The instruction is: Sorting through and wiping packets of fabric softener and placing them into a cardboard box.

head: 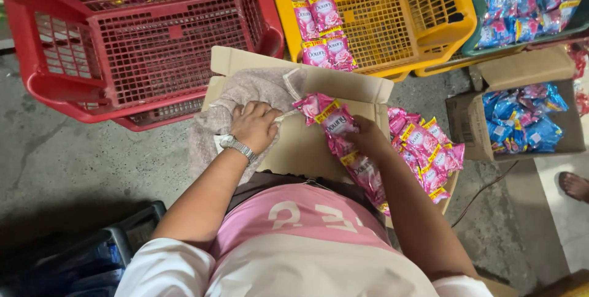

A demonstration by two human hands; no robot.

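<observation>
The right hand (368, 137) grips a strip of pink plastic sachets (346, 143) over the brown cardboard box (307, 143) — mid-sorting, seemingly — while the left hand (254, 126), closed, presses a beige cloth (245, 91).

So the main thing here is a long strip of pink sachets (343, 143), shiny little packets joined end to end with yellow bands across their tops, draped diagonally over a cardboard flap and hanging down toward the lap. Its upper end is bunched up and crinkled near the middle of the flap, pinched there, while the lower part runs straight and a bit twisted. Just left of the strip's top sits a pale beige cloth (245, 97), rumpled and soft-looking, spread over the flap's left corner.
</observation>
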